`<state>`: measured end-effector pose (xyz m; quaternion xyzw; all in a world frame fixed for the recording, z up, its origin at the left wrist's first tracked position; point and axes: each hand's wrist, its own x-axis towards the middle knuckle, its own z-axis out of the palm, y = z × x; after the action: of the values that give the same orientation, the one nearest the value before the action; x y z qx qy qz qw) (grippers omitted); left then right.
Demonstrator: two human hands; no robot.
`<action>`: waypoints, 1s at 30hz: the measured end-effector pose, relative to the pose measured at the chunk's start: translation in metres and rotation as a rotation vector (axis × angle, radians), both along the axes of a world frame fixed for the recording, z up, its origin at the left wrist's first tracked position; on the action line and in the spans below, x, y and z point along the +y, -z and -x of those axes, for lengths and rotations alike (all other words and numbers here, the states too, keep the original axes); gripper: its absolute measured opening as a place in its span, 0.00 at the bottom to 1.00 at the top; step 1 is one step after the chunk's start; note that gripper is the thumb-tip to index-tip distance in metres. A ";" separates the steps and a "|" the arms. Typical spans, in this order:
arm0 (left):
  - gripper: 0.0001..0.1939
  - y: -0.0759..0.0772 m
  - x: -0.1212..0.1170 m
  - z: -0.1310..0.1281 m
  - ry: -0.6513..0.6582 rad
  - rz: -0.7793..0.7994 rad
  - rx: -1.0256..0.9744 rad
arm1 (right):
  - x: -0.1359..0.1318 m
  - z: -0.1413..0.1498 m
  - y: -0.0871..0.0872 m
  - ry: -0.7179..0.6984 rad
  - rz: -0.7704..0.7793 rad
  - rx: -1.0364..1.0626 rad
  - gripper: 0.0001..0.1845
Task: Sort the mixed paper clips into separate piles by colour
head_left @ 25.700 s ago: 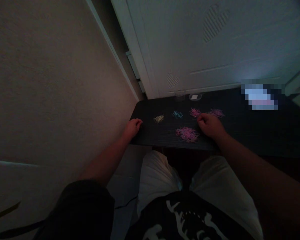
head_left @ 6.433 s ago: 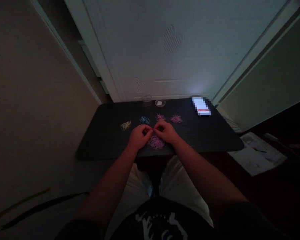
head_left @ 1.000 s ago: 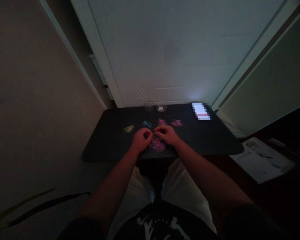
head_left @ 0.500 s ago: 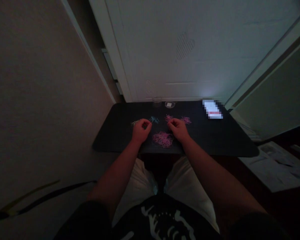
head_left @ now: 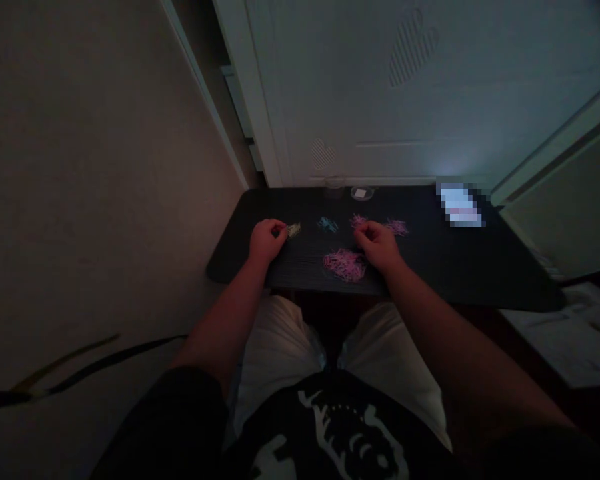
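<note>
My left hand [head_left: 268,241] is closed in a pinch at the left edge of a small pale-yellow pile of thin strips [head_left: 294,230]. Whatever lies between its fingertips is too small to make out. My right hand [head_left: 380,247], thumb and forefinger together, rests just in front of a small pink pile [head_left: 358,220], partly covering it; its fingertips show nothing I can name. A blue pile [head_left: 327,225] lies between the hands, and a pink-purple pile [head_left: 397,227] sits beyond the right hand. Nearer my body spreads a larger, mixed pink heap [head_left: 345,265].
The dark table [head_left: 430,267] stands against a white door with heart reliefs [head_left: 414,50]. Along its back edge are a clear cup [head_left: 335,187], a round clear lid [head_left: 362,193] with a white square, and a lit, pixelated phone-like object [head_left: 460,204]. A beige wall [head_left: 105,167] rises at left.
My left hand has moved left from beside the blue pile to the yellow pile, uncovering it. My right hand stays by the pink pile. The camera view has shifted.
</note>
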<state>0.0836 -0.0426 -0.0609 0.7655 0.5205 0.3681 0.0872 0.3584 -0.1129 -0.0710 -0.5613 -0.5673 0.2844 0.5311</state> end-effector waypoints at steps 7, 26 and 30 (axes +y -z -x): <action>0.07 -0.004 -0.003 0.000 -0.034 -0.058 -0.025 | 0.001 0.000 0.003 0.014 -0.002 -0.027 0.07; 0.09 -0.003 -0.065 -0.040 0.621 0.206 0.202 | 0.002 -0.001 0.003 0.005 -0.036 0.001 0.03; 0.10 -0.005 -0.067 -0.041 0.630 0.172 0.238 | 0.002 0.000 0.002 0.001 -0.042 0.011 0.03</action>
<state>0.1246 -0.1092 -0.0557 0.9159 0.2944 0.1863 0.1994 0.3581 -0.1111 -0.0731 -0.5488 -0.5701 0.2752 0.5459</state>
